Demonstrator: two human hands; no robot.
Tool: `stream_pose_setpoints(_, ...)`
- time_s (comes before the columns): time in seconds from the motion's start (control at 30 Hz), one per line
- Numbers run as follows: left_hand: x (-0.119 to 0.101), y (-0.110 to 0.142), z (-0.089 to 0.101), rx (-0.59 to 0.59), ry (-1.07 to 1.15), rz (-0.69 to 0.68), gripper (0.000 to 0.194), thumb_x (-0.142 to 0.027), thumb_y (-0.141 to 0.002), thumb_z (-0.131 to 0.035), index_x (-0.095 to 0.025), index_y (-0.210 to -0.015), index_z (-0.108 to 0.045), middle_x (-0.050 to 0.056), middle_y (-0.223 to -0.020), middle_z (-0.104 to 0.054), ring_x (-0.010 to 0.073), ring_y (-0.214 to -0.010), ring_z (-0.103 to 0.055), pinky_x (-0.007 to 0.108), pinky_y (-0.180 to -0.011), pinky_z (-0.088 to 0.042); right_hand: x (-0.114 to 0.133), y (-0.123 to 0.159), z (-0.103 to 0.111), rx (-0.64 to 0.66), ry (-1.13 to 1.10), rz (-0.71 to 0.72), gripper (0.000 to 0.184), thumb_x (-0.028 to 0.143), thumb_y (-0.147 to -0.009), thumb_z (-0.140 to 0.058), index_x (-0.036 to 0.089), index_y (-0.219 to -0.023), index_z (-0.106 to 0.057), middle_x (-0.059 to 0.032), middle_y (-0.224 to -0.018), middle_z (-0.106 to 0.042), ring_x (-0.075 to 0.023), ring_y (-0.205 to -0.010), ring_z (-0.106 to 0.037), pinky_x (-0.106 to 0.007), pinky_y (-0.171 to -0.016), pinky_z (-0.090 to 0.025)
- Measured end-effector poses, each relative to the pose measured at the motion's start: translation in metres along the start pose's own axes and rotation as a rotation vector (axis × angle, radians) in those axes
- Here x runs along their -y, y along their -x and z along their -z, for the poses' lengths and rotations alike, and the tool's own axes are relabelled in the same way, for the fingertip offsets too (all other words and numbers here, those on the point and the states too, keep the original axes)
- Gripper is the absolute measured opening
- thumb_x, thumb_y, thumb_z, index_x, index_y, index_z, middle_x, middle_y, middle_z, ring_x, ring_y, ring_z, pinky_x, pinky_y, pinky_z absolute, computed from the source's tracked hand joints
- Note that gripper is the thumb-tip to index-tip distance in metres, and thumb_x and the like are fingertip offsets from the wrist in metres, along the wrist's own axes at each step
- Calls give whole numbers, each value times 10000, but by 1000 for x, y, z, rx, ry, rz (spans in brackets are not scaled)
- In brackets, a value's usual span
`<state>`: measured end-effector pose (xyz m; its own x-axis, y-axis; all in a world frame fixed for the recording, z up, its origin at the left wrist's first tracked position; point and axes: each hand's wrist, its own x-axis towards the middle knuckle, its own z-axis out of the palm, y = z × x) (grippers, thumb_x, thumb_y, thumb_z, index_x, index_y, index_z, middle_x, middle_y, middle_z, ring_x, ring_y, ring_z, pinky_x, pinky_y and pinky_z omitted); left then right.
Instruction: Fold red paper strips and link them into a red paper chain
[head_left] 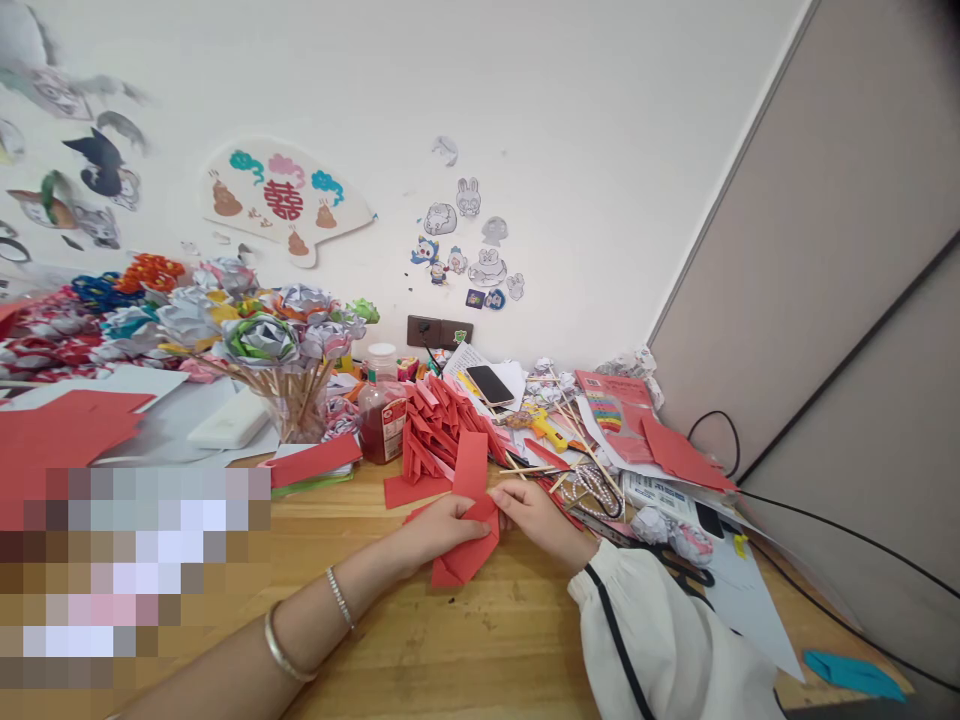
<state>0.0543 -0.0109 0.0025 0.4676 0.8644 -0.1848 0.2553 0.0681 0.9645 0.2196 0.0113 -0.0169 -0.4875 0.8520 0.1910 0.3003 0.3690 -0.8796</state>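
A strip of folded red paper [471, 462] is held between both hands above the wooden table. My left hand [444, 530] grips it from the left, thumb lying over the folded middle. On the right side, my right hand [529, 508] pinches an edge of the same paper between thumb and fingers. One end of the paper points up and away; a wider folded part hangs below the left hand. Just behind stands a heap of folded red paper strips [442, 425]. Some fingertips are hidden behind the paper.
Paper flowers [262, 340] on sticks fill a clear cup at the left. A bottle with dark red liquid [382, 410] stands beside the heap. Behind lie a phone [490, 384], a yellow glue gun [549, 430] and bead strings [592, 492]. Black cables run along the right.
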Motion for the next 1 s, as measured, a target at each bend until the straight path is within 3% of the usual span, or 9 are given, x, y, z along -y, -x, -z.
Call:
stream_pose_setpoints(0.17,-1,1,1,4,103,35,199,-319,-595,-563,-144,-542,-483,-50,-481,-470,81,-445,-404,198,-438,-265,3,2,1,-25,86,51,366,430,-819,-352,156,-639,-515,14,-574,-490,-101,-546,-449,-209,-521,-344)
stream_pose_setpoints(0.43,-5,4,1,36,197,79,185,-311,-593,-569,-148,-545,-497,-41,-477,-506,92,-449,-443,206,-446,-298,7,4,-2,-103,210,118,165,311,-769,-481,178,-818,-566,-14,-718,-558,-124,-635,-490,-224,-557,-367)
stream_pose_setpoints(0.67,-2,0,1,3,174,16,190,-328,-589,-564,-146,-570,-512,-44,-496,-494,93,-476,-428,209,-469,-296,19,5,1,-114,186,282,269,346,-821,-398,185,-781,-611,-48,-810,-576,-156,-781,-503,-281,-721,-365)
stream_pose_setpoints(0.83,-2,0,-2,-14,92,10,249,-388,-600,-545,-141,-618,-523,-18,-533,-540,119,-506,-482,213,-477,-318,5,2,1,-106,40,104,342,435,-791,-413,152,-685,-574,-11,-649,-524,-129,-637,-474,-245,-605,-364)
stream_pose_setpoints(1.0,0,-2,-2,-42,-28,-43,219,-360,-622,-512,-151,-562,-495,-31,-497,-509,118,-485,-471,211,-461,-307,-7,-1,-3,-118,-167,-61,371,465,-785,-401,138,-718,-564,-2,-607,-501,-112,-578,-460,-223,-542,-359)
